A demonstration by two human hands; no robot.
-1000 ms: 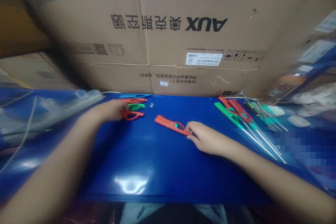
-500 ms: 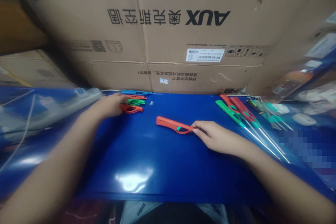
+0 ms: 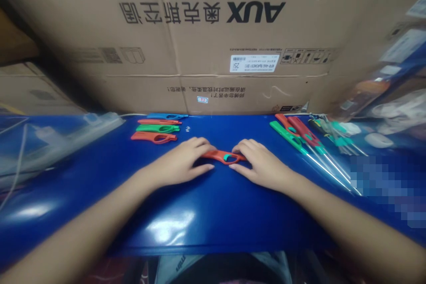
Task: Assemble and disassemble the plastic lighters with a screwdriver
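Note:
An orange lighter handle [image 3: 218, 155] with a green trigger lies level, low over the blue table or on it, in the middle of the head view. My left hand [image 3: 184, 159] has its fingers curled over the left end, which they hide, with the thumb along the near side. At the narrow right end, my right hand [image 3: 262, 164] grips the piece between fingers and thumb. Left of centre, an orange handle half [image 3: 146, 136], a green one [image 3: 146, 128], a thin red-orange one [image 3: 156, 121] and a blue one [image 3: 163, 116] form a row.
Small white metal bits [image 3: 187, 129] lie beside the row. To the right, a green lighter [image 3: 286, 135] and a red one [image 3: 304, 131] with long metal tubes rest by screwdriver-like tools [image 3: 341, 135]. A power strip [image 3: 96, 131] is at left; a large cardboard box [image 3: 199, 62] stands behind.
My left hand has left the row of handle pieces and come right, onto the orange lighter handle. My right hand has moved slightly left and closer around its end.

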